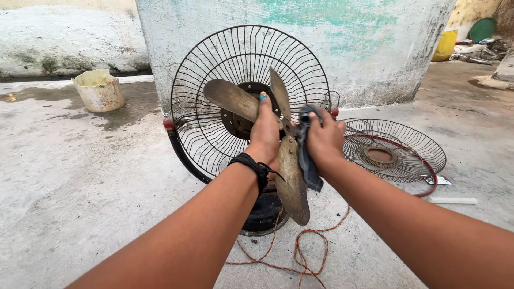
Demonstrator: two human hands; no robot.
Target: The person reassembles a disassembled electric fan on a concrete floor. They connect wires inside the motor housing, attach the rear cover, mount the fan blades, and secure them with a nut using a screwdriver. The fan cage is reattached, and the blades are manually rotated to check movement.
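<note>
Dark grey cloth [309, 155] is bunched in my right hand [323, 140], fingers clenched round it, pressing it against the hub where the fan blades [292, 182] meet. Its loose end hangs down below my wrist, just beside the lower blade. My left hand [266, 136] lies against the blades from the other side, fingers curled on the upper left blade near the hub, thumb up, steadying it; a black cord band [256, 168] is wrapped round that wrist.

The three blades are dull, brownish metal, grimy on their faces: one points up, one up and to the left, one down toward me. Behind them stands the rear wire guard [214, 69], a black round cage, upright, with the dark motor housing at its middle. The fan rests on a black round base [265, 214] on the concrete floor [80, 187], roughly at the middle of the floor in view, close before a pale, green-stained pillar [353, 43].

An orange twisted cord [300, 251] trails from the base toward the near edge of the floor. To the right, the front wire guard [393, 152] lies flat on the floor, apart from the fan, with a small white stick [452, 200] just beyond it. Far off toward the left wall sits a dirty pale bucket [99, 90]; a yellow container [445, 45] stands at the far right corner.
</note>
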